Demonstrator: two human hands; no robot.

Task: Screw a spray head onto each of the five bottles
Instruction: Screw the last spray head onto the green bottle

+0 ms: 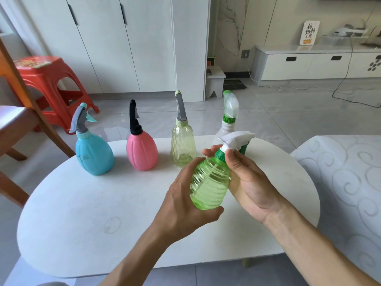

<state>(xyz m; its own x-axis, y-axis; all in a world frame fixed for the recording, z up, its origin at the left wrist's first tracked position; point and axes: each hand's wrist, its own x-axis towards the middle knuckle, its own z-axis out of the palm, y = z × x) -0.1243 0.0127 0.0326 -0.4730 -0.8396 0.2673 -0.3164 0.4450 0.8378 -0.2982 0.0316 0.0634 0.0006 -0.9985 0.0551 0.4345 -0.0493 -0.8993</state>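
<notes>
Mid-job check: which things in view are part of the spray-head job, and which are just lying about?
Job: green bottle and its white spray head, held in left hand and right hand; blue bottle; pink bottle; yellow bottle; white bottle.
Lying about: red stool; wooden chair.

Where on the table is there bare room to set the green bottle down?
The near half of the table is bare, in front of the blue bottle and pink bottle; so is its right end by the couch. The back is crowded: blue, pink, yellow bottle and white bottle in a row.
</notes>
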